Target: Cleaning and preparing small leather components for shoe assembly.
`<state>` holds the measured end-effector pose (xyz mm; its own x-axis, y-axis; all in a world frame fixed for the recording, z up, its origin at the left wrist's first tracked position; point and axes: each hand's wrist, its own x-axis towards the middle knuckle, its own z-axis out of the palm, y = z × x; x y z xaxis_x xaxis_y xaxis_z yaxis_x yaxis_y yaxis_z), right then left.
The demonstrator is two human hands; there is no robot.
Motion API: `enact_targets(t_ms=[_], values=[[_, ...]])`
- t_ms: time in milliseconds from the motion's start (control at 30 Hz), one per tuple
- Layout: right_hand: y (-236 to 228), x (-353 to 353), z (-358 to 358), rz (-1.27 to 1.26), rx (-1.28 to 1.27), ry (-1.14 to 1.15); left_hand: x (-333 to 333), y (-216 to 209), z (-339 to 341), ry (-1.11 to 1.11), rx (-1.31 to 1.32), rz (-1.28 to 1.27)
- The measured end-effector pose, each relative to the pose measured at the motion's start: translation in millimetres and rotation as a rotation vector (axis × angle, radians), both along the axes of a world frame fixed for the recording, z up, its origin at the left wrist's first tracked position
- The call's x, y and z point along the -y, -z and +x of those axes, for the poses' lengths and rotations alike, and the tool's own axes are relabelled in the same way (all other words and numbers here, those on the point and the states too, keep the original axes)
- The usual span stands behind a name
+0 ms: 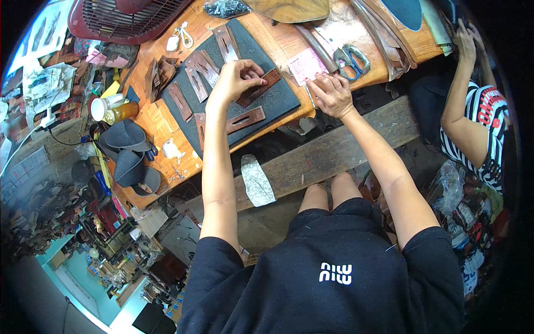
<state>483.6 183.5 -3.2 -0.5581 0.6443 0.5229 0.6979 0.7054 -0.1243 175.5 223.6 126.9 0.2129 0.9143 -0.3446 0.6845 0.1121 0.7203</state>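
Note:
My left hand (236, 82) is closed at the end of a dark brown leather piece (261, 92), its thumb and fingertips pinching it above a black mat (281, 106). My right hand (332, 96) hovers by the table's front edge with its fingers curled together; whatever they hold, if anything, is too small to make out. Several more slotted leather strips lie on the mat: one (246, 120) below the held piece, one (179, 102) at the left, and one (226, 44) at the far side. Blue-handled scissors (351, 62) rest just beyond my right hand.
A pink paper (306, 65) lies near the scissors, with long leather sheets (384, 36) to their right. At the left are jars (121, 113), black curved pieces (130, 161) and a red fan (128, 22). A wooden bench (334, 150) crosses before my knees. Another person (473, 122) sits at right.

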Motion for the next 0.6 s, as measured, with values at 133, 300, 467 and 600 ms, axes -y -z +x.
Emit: enact_targets(t_ms=[133,300,467,600], values=[[-1,0,0,-0.018,-0.011,-0.011,-8,5,-8,0.054,0.074,-0.078],[-2,0,0,-0.022,-0.008,-0.013,-11,10,-11,0.075,0.067,-0.052],[-1,1,2,-0.014,-0.017,-0.013,-4,9,0,0.056,0.016,0.015],[-4,-1,-1,-0.001,-0.008,-0.010,1,12,-2,0.029,-0.007,0.112]])
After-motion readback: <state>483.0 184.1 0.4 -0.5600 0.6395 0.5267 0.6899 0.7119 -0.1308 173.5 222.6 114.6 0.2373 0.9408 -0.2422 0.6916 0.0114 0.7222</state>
